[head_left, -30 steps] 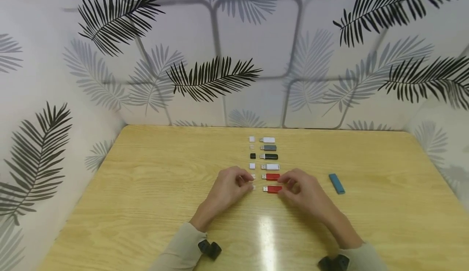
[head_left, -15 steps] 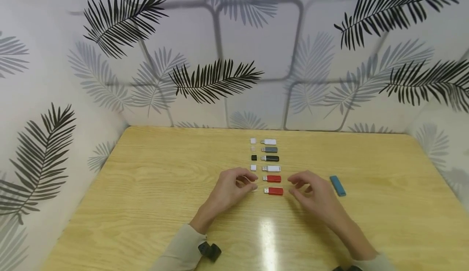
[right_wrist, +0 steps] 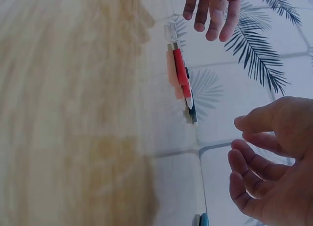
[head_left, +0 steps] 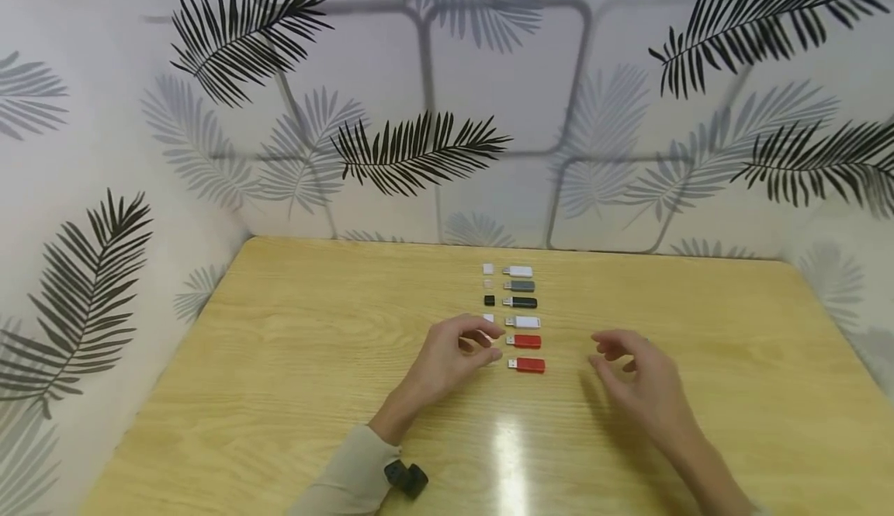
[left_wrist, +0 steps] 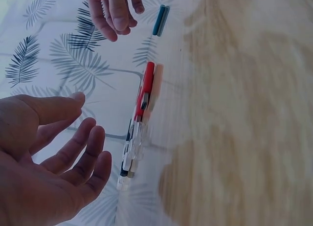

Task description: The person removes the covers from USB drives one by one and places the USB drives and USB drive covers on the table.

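Observation:
Two red USB sticks lie nearest me on the table, in line with a white stick, a black one, a grey one and another white one. My left hand hovers left of the red sticks, fingers loosely bent, nothing between them. It covers part of the caps column, where a black cap and a white cap show. My right hand, also holding nothing, is right of the row. A teal USB stick is hidden behind it in the head view.
The wooden table extends widely on both sides of the row. A wall covering with a leaf pattern stands at its back edge. Clear caps lie beyond the red sticks in the right wrist view.
My right hand has drawn away from the red sticks to the right and now covers the teal stick. My left hand stays by the caps. The view has shifted slightly.

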Motion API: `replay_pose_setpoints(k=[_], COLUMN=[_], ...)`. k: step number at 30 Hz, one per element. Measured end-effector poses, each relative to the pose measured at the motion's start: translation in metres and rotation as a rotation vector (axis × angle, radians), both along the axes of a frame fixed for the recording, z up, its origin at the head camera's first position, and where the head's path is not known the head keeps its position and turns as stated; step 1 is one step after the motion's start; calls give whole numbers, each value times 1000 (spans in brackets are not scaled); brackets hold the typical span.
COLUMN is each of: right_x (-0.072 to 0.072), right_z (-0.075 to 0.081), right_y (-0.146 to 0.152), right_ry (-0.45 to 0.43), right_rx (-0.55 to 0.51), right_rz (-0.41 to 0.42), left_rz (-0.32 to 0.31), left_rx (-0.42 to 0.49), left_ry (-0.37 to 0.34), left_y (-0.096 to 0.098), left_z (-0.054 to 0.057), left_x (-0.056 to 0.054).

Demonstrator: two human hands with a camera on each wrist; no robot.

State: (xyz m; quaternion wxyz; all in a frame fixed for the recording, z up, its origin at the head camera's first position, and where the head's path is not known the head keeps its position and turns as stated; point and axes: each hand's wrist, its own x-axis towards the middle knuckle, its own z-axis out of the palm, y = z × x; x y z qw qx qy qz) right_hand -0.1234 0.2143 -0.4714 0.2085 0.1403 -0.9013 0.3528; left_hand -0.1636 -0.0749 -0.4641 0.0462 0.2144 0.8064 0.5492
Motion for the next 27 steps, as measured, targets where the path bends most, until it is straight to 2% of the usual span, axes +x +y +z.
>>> replay_pose_setpoints(k=[3,9,14,21,27], right_x=[0,6,6,4,6], right_z=[-2,-5,-7,-5,-7], right_y=[7,26,39,50,58], right_ry=[24,-13,-43,-176,-282], right_rx=[10,-1,11,40,50], right_rz=[-31,-82,-100,-114,-115], left_rz=[-11,-29,-11,-25,-40], left_rx=[18,46,57,79,89], left_ry=[-9,-10,12,24,-17], left_y=[3,13,17,19,28], left_z=[-1,-4,-4,-3,-4], left_x=[1,4,6,7,10])
